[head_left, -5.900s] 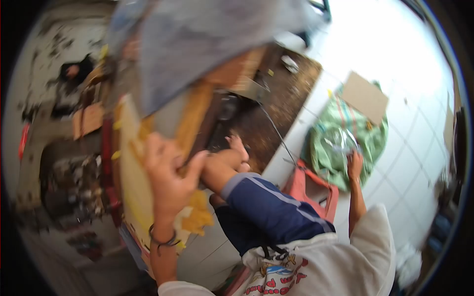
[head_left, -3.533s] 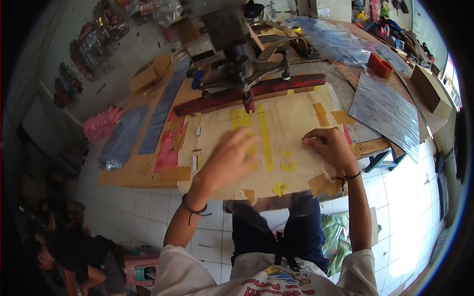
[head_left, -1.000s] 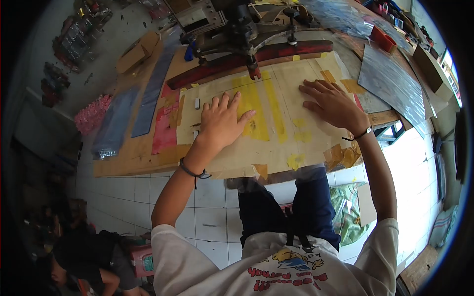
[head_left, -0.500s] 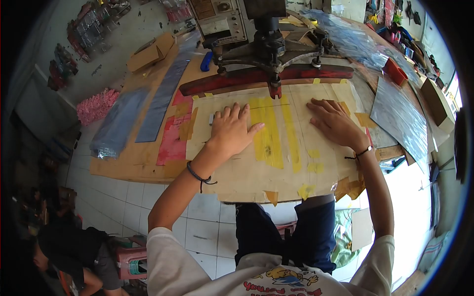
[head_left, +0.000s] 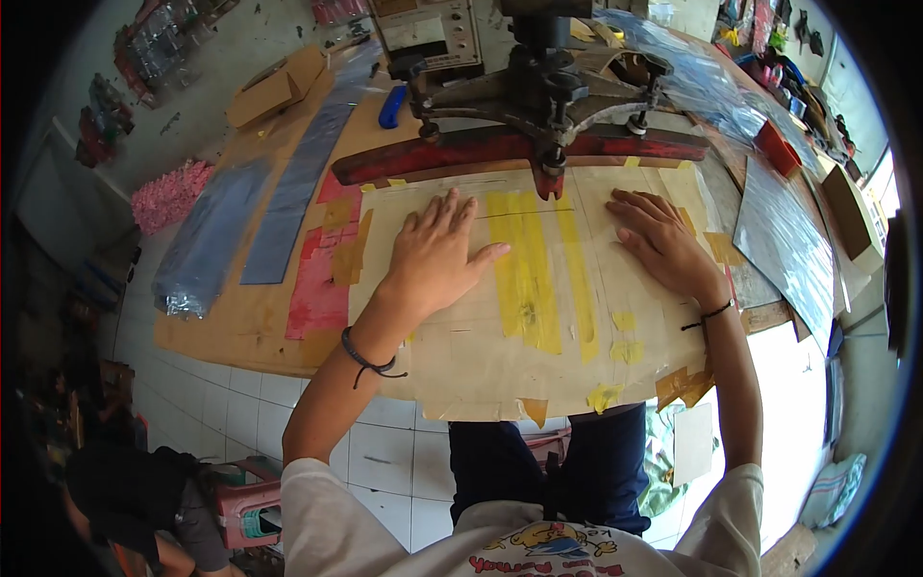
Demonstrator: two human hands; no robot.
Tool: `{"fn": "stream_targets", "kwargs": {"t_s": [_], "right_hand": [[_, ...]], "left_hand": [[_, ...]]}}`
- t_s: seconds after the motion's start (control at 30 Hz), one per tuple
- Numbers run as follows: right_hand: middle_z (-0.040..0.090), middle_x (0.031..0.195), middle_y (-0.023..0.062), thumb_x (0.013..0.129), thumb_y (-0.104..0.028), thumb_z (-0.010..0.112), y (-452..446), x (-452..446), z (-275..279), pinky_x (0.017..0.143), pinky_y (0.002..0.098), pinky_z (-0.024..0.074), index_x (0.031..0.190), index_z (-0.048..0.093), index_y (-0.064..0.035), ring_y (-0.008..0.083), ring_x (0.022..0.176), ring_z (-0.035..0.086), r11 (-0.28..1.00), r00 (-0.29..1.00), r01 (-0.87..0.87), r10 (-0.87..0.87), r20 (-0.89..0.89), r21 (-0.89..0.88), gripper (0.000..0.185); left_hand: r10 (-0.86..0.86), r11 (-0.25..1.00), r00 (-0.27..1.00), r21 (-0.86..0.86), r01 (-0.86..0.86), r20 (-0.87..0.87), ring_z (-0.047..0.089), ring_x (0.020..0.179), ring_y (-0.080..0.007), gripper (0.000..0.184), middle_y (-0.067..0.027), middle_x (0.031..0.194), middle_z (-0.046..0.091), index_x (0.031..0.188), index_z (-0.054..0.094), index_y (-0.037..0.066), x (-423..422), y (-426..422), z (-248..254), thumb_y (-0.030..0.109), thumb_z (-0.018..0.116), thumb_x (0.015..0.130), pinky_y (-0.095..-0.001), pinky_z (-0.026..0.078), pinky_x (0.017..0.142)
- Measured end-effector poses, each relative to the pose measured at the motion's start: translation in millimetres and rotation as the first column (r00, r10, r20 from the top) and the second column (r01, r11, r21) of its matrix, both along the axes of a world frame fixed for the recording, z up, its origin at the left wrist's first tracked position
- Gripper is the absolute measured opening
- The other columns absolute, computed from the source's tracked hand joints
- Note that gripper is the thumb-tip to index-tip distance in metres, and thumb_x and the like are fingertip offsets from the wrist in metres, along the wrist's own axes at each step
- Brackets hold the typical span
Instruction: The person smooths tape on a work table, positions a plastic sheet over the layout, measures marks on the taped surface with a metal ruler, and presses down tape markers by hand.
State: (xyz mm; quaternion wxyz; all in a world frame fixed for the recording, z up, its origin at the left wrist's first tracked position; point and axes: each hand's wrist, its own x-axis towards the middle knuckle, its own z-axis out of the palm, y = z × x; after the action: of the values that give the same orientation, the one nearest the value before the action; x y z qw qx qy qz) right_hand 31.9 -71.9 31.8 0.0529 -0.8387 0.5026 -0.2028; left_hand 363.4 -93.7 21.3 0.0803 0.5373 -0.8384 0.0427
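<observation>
My left hand (head_left: 437,248) lies flat with fingers spread on a cream-coloured, sheet-covered board (head_left: 452,361), left of its strips of yellow tape (head_left: 524,279). Toward the right edge of the same board rests my right hand (head_left: 665,240), palm down, fingers stretched out and fairly close together. Neither hand holds anything. Just beyond the fingertips, a long red-and-black press bar (head_left: 442,154) hangs from a dark metal bracket (head_left: 519,96) across the board's far side. Whether the bar touches the board I cannot tell.
Clear plastic sheets (head_left: 216,226) and a long bluish strip (head_left: 298,197) lie at left, near a blue-handled tool (head_left: 391,107) and an open cardboard box (head_left: 279,88). A control box (head_left: 428,38) stands behind. At right are a red container (head_left: 777,149) and more plastic sheeting (head_left: 784,245). Another person (head_left: 125,490) is at lower left.
The camera view has shifted slightly, so the press and board appear a little larger. Both hands stay flat on the board in nearly the same places.
</observation>
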Motion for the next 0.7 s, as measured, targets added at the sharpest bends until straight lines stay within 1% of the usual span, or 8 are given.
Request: {"fn": "stream_targets", "kwargs": {"t_s": [0.07, 0.27, 0.37, 0.47, 0.57, 0.7], "right_hand": [[0.05, 0.146, 0.0129, 0.102, -0.03, 0.052, 0.4, -0.4, 0.6, 0.115, 0.0444, 0.0316, 0.135, 0.057, -0.0059, 0.0327, 0.136, 0.041, 1.0, 1.0, -0.004, 0.003, 0.017, 0.01, 0.041], [0.051, 0.145, 0.0142, 0.103, -0.03, 0.052, 0.9, -1.8, 1.8, 0.115, 0.0441, 0.0317, 0.133, 0.058, -0.0041, 0.0333, 0.136, 0.041, 1.0, 0.999, -0.023, 0.023, 0.031, 0.0, 0.041], [0.051, 0.144, 0.0152, 0.102, -0.03, 0.052, 1.0, -2.3, 0.3, 0.115, 0.0437, 0.0319, 0.13, 0.059, -0.0034, 0.0332, 0.136, 0.042, 0.999, 0.999, -0.033, 0.034, 0.04, -0.019, 0.039], [0.052, 0.143, 0.0154, 0.101, -0.028, 0.053, 2.3, -1.7, 3.9, 0.114, 0.0434, 0.0325, 0.128, 0.059, -0.0029, 0.0331, 0.134, 0.045, 0.998, 0.999, -0.047, 0.049, 0.023, -0.048, 0.037], [0.055, 0.141, 0.0151, 0.1, -0.025, 0.055, 3.3, -1.8, 7.5, 0.113, 0.0431, 0.0332, 0.126, 0.06, -0.0028, 0.0329, 0.133, 0.047, 0.999, 0.994, -0.031, 0.033, 0.104, -0.024, 0.034], [0.058, 0.138, 0.0148, 0.099, -0.023, 0.057, 5.2, -2.5, 3.3, 0.113, 0.0428, 0.0342, 0.125, 0.061, -0.003, 0.0328, 0.132, 0.048, 0.998, 0.994, -0.058, 0.061, 0.089, -0.032, 0.033]], "left_hand": [[-0.011, 1.0, 1.0, 0.012, 0.01, 0.009, 0.035, 0.145, -0.034, 0.079, -0.0221, 0.157, 0.035, 0.149, 0.041, 0.002, 1.7, 2.0, 3.1, 0.06, 0.047, 0.097, -0.0455, 0.028, 0.118], [-0.017, 1.0, 1.0, 0.015, 0.017, -0.003, 0.036, 0.144, -0.0348, 0.078, -0.0219, 0.155, 0.037, 0.149, 0.04, 0.002, 2.5, 1.6, 5.7, 0.059, 0.049, 0.097, -0.0455, 0.028, 0.119], [-0.01, 1.0, 1.0, 0.009, 0.01, -0.023, 0.036, 0.143, -0.0349, 0.076, -0.0218, 0.155, 0.038, 0.149, 0.041, 0.002, 2.6, 1.3, 6.4, 0.058, 0.05, 0.097, -0.0455, 0.028, 0.119], [0.01, 0.999, 0.999, 0.044, -0.008, -0.05, 0.036, 0.143, -0.0347, 0.076, -0.0217, 0.155, 0.038, 0.148, 0.041, 0.002, 2.9, -0.2, 9.2, 0.057, 0.05, 0.097, -0.0457, 0.028, 0.119], [0.0, 0.997, 0.999, 0.079, 0.004, -0.049, 0.036, 0.143, -0.0351, 0.077, -0.0217, 0.156, 0.036, 0.148, 0.041, 0.001, 6.0, -3.8, 13.1, 0.058, 0.05, 0.097, -0.0452, 0.027, 0.119], [0.024, 0.991, 0.999, 0.13, -0.019, -0.042, 0.031, 0.146, -0.0354, 0.081, -0.0211, 0.159, 0.029, 0.15, 0.038, 0.0, 13.9, -1.4, 15.6, 0.06, 0.048, 0.097, -0.0436, 0.026, 0.12]]}}
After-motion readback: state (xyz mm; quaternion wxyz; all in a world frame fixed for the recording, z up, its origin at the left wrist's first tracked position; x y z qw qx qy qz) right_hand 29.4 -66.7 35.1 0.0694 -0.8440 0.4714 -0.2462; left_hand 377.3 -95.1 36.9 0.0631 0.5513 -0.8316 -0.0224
